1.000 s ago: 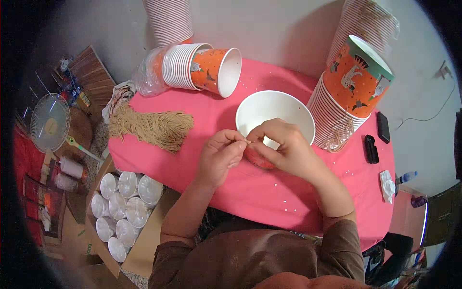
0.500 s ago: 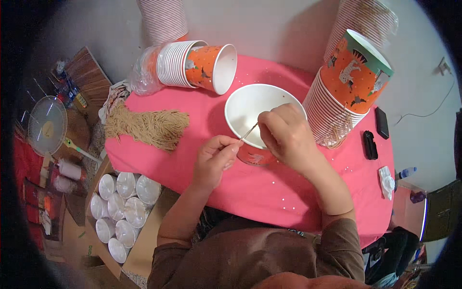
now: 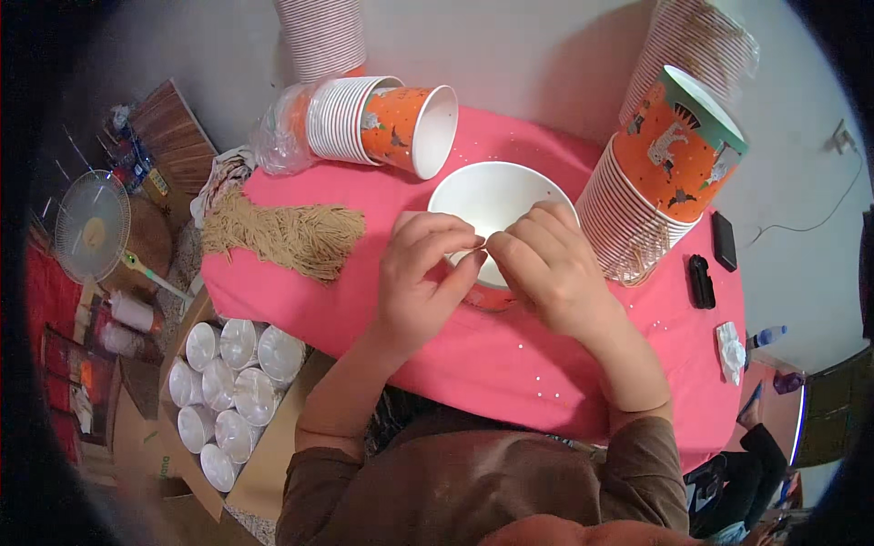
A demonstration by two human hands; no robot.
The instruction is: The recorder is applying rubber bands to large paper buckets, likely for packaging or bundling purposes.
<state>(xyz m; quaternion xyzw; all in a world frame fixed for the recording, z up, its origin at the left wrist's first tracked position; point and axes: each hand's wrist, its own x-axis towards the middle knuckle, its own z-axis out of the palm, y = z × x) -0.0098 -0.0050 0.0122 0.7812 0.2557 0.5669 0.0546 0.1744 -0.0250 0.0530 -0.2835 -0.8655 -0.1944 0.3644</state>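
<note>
My left hand and my right hand meet fingertip to fingertip over the near rim of a white-lined paper bucket. Both pinch a short, thin tan cord, of which only a small bit shows between the fingers. The bucket stands upright on the pink cloth, its orange outside partly covered by my hands. Left of it lies a bundle of loose tan cords. On the right rises a stack of nested buckets, topped by an orange and green bucket, with tan cords hanging at its side.
Behind the cords, a row of nested buckets lies on its side, partly in plastic. A black case, a phone-like black object and a crumpled tissue lie at the right edge. A cardboard box of wrapped cups stands at lower left.
My hands have come together; the right fingers lowered toward the left ones, so less of the cord shows between them. The view has shifted slightly.
</note>
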